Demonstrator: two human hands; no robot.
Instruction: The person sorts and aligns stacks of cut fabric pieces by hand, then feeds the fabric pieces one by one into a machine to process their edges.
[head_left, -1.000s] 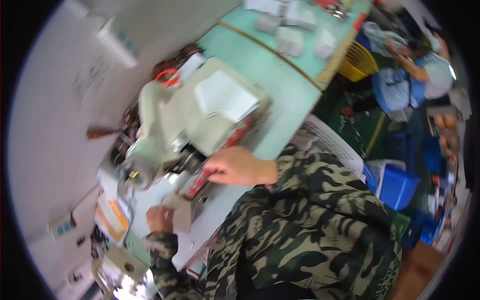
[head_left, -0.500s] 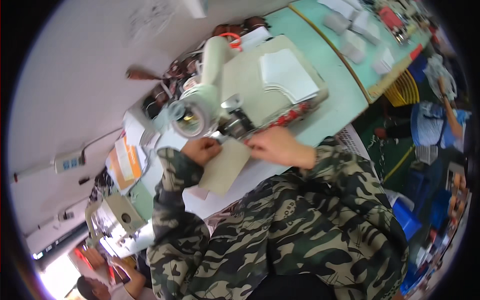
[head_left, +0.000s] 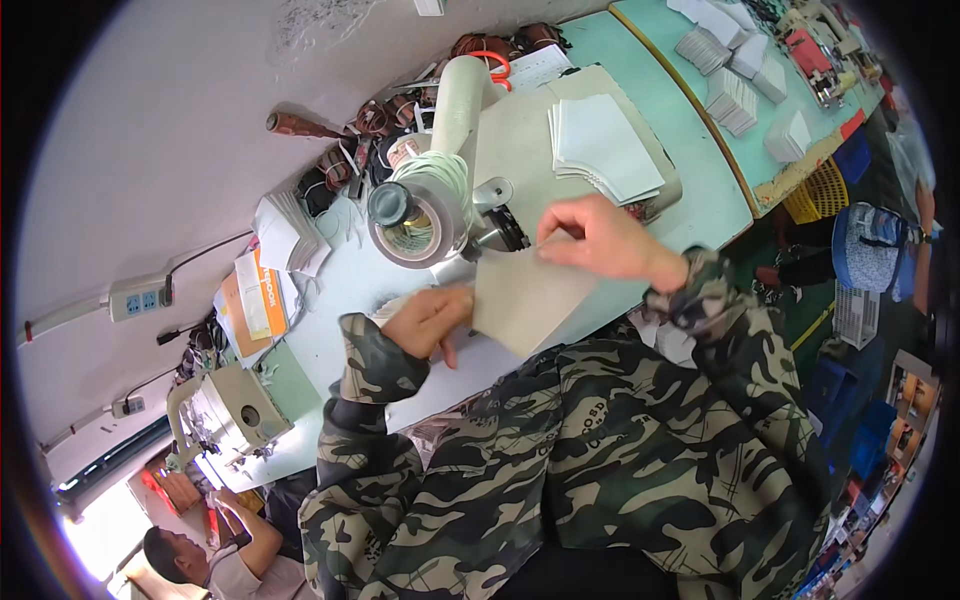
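Note:
A flat beige panel piece (head_left: pixel 530 300) is tilted in front of the machine, its upper edge close to the dark metal working parts (head_left: pixel 507 230). My right hand (head_left: pixel 605 240) pinches its upper right corner between thumb and fingers. At the panel's left edge is my left hand (head_left: pixel 428 322), slightly blurred, with one digit hanging apart from the others; its fingertips reach the edge. The cream machine (head_left: pixel 462 115) carries a round reel with pale green cord (head_left: pixel 445 180). A stack of white cut panels (head_left: pixel 605 145) with a curved edge lies on its flat top.
More white stacks (head_left: pixel 730 100) stand on the green table at the far right. Bent white pieces (head_left: pixel 290 235) and an orange-and-white packet (head_left: pixel 262 300) lie left. A screwdriver (head_left: pixel 300 125) is by the wall. Another person (head_left: pixel 240 555) sits lower left, near a second machine (head_left: pixel 235 415).
My right hand has lifted and shifted right, now at the panel's upper corner. The panel has moved right, and my left hand has loosened from a closed grip. The view has shifted slightly.

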